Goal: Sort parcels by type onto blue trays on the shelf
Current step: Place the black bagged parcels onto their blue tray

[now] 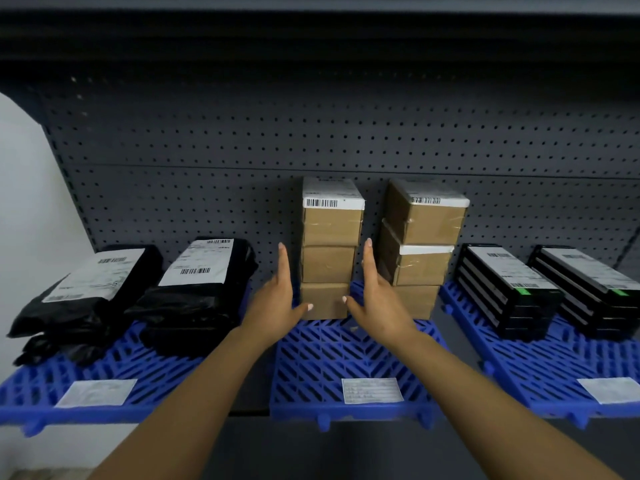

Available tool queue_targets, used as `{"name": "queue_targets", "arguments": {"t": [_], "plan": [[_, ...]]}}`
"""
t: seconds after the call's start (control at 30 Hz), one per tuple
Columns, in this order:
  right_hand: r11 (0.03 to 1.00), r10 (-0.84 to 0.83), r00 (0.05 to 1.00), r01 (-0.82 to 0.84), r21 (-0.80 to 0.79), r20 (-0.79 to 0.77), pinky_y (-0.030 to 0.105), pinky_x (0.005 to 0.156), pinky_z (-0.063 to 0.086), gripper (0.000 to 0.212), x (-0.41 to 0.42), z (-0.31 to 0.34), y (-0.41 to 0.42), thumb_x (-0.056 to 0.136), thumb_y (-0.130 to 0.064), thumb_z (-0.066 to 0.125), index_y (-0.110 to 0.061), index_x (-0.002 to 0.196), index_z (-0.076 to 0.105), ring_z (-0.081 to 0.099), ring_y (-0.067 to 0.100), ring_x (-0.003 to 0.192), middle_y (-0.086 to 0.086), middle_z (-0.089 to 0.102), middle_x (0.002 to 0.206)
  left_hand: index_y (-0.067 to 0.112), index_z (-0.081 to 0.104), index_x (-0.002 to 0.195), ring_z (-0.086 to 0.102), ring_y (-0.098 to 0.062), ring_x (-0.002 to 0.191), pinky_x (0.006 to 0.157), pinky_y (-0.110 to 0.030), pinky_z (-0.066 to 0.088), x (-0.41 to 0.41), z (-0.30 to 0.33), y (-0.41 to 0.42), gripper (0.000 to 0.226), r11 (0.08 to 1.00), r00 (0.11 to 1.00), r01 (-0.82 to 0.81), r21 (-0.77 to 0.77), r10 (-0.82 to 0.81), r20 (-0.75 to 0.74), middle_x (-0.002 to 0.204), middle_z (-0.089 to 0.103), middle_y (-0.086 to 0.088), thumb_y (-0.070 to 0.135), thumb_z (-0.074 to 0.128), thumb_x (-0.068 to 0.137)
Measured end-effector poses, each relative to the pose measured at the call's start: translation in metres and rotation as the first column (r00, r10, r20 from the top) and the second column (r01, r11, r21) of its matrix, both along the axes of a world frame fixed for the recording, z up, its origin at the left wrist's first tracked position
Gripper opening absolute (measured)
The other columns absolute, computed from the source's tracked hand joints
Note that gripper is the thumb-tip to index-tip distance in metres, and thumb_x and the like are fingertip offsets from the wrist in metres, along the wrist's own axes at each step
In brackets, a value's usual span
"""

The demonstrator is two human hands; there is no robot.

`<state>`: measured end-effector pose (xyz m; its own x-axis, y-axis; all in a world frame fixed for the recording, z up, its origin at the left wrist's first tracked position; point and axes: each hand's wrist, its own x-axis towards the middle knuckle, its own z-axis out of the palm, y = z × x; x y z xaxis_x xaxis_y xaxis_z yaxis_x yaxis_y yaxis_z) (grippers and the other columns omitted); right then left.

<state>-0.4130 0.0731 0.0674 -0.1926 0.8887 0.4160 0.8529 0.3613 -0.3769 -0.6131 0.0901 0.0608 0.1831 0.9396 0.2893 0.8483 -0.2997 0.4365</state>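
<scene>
— Shelf [242, 407], dark grey, pegboard back: what sits directly on it?

— Three blue slatted trays, side by side. Left tray [31, 389], middle tray [311, 362], right tray [519, 368].

— Markings?

— One white paper label at the front edge of each: left label [97, 392], middle label [372, 390], right label [611, 389]. Print too small to read.

— Overhang?

— Tray fronts project past the shelf's front edge.

Brown box stacks [329, 247] upright on middle blue tray [346, 358].
</scene>
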Motion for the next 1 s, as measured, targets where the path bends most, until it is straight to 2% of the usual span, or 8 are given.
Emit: {"name": "queue_targets", "arguments": {"t": [0.17, 0.33, 0.43, 0.7, 0.77, 0.83, 0.93, 1.0], "plan": [[0.999, -0.042, 0.999, 0.041, -0.027, -0.030, 0.031, 0.061, 0.052, 0.105, -0.008, -0.010, 0.014, 0.093, -0.030, 0.056, -0.033, 0.135, -0.040, 0.061, 0.018, 0.079, 0.010, 0.054, 0.128, 0.042, -0.047, 0.125, 0.061, -0.024, 0.104, 0.074, -0.040, 0.055, -0.003, -0.011, 0.018, 0.116, 0.998, 0.998, 0.034, 0.054, -0.037, 0.057, 0.149, 0.037, -0.008, 0.036, 0.063, 0.089], [0.991, -0.094, 0.994, 0.087, -0.106, -0.057, 0.022, 0.050, 0.039, 0.100, -0.015, -0.012, 0.021, 0.094, -0.028, 0.054, -0.029, 0.139, -0.035, 0.052, 0.009, 0.062, 0.002, 0.057, 0.087, 0.037, -0.041, 0.131, 0.058, -0.023, 0.109, 0.085, -0.041, 0.052, 0.000, -0.016, 0.026, 0.105, 0.997, 0.991, 0.071, 0.043, -0.076, 0.111, 0.144, 0.044, -0.009, 0.032, 0.057, 0.093], [0.987, -0.113, 0.990, 0.103, -0.122, -0.080, 0.022, 0.051, 0.037, 0.099, -0.019, -0.013, 0.025, 0.095, -0.027, 0.053, -0.030, 0.137, -0.036, 0.051, 0.010, 0.063, -0.001, 0.053, 0.081, 0.032, -0.036, 0.136, 0.054, -0.022, 0.116, 0.091, -0.038, 0.049, -0.002, -0.016, 0.029, 0.100, 0.995, 0.985, 0.097, 0.022, -0.100, 0.142, 0.144, 0.043, -0.010, 0.030, 0.055, 0.094], [0.987, -0.122, 0.990, 0.113, -0.118, -0.075, 0.032, 0.058, 0.049, 0.099, -0.019, -0.019, 0.031, 0.094, -0.031, 0.053, -0.029, 0.138, -0.035, 0.055, 0.014, 0.067, 0.007, 0.061, 0.092, 0.039, -0.040, 0.131, 0.056, -0.021, 0.110, 0.086, -0.040, 0.051, -0.006, -0.022, 0.037, 0.103, 0.990, 0.984, 0.138, 0.039, -0.142, 0.105, 0.143, 0.044, -0.009, 0.035, 0.055, 0.093], [0.990, -0.114, 0.989, 0.105, -0.097, -0.093, 0.032, 0.064, 0.052, 0.100, -0.015, -0.019, 0.029, 0.093, -0.035, 0.054, -0.030, 0.140, -0.034, 0.058, 0.015, 0.073, 0.009, 0.061, 0.106, 0.036, -0.039, 0.132, 0.045, -0.023, 0.125, 0.096, -0.041, 0.046, -0.008, -0.018, 0.033, 0.104, 0.991, 0.988, 0.125, 0.054, -0.129, 0.084, 0.150, 0.034, -0.007, 0.039, 0.057, 0.091], [0.996, -0.083, 0.989, 0.079, -0.038, -0.119, 0.026, 0.078, 0.050, 0.101, -0.010, -0.015, 0.024, 0.092, -0.037, 0.056, -0.029, 0.141, -0.031, 0.059, 0.018, 0.097, 0.010, 0.049, 0.135, 0.029, -0.032, 0.137, 0.026, -0.024, 0.139, 0.109, -0.043, 0.034, -0.012, -0.011, 0.027, 0.103, 0.981, 0.992, 0.108, 0.158, -0.116, 0.041, 0.156, 0.019, -0.006, 0.041, 0.059, 0.089], [0.991, -0.011, 0.997, 0.021, 0.131, -0.080, 0.025, 0.106, 0.033, 0.098, 0.002, -0.007, 0.016, 0.092, -0.035, 0.057, -0.029, 0.144, -0.026, 0.025, 0.014, 0.139, -0.003, 0.008, 0.158, 0.017, -0.012, 0.149, 0.014, -0.026, 0.144, 0.114, -0.047, 0.025, -0.016, 0.004, 0.023, 0.100, 0.899, 0.993, 0.100, 0.427, -0.061, -0.104, 0.158, 0.009, -0.011, 0.042, 0.062, 0.087], [0.976, 0.011, 1.000, -0.005, 0.216, -0.028, 0.027, 0.114, 0.021, 0.095, 0.007, 0.001, 0.016, 0.092, -0.033, 0.056, -0.029, 0.145, -0.022, 0.007, 0.010, 0.144, -0.006, -0.003, 0.158, 0.014, -0.005, 0.151, 0.013, -0.029, 0.144, 0.113, -0.050, 0.024, -0.015, 0.015, 0.021, 0.101, 0.842, 0.983, 0.104, 0.530, -0.006, -0.183, 0.158, 0.006, -0.014, 0.043, 0.065, 0.084]]}}
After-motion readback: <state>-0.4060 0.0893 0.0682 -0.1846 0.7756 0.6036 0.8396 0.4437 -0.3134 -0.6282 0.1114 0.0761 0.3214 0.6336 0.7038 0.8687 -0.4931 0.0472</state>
